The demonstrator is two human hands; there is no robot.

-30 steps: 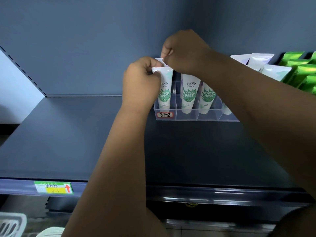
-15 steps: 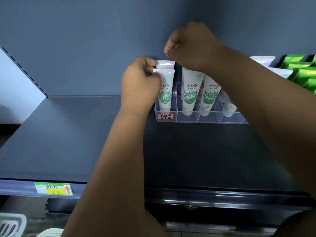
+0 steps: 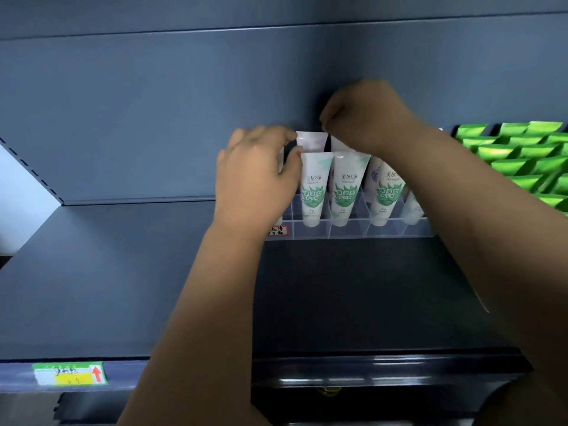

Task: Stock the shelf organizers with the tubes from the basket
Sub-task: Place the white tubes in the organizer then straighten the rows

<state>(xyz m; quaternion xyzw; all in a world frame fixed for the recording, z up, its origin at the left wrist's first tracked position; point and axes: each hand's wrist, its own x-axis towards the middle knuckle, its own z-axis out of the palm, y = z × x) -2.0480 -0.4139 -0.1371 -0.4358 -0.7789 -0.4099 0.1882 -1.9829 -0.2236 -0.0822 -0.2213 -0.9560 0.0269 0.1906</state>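
Currently a white plastic tube with a flat crimped top (image 3: 312,139) stands in the back row of the clear acrylic compartment organizer (image 3: 347,230), at the far left end, just behind the front row. Left hand (image 3: 256,179) pinches its top-left corner between thumb and fingers; hand is closed on the tube. Right hand (image 3: 367,116) sits just beside it to the right, fingers curled down over the top of a neighbouring white tube (image 3: 339,144); contact likely, grip cannot be confirmed. Hands are near each other, not touching.

Count, front row: three white tubes with green leaf print (image 3: 315,189) fully readable, a fourth partly hidden by the right forearm. Back row: two tube tops visible. One red-and-white label (image 3: 278,231) on the organizer front. Organizer rests on the dark grey shelf (image 3: 123,272). Stacked bright green packets (image 3: 522,155) at far right, count unclear. One green-and-yellow price tag (image 3: 70,374) on the shelf edge.
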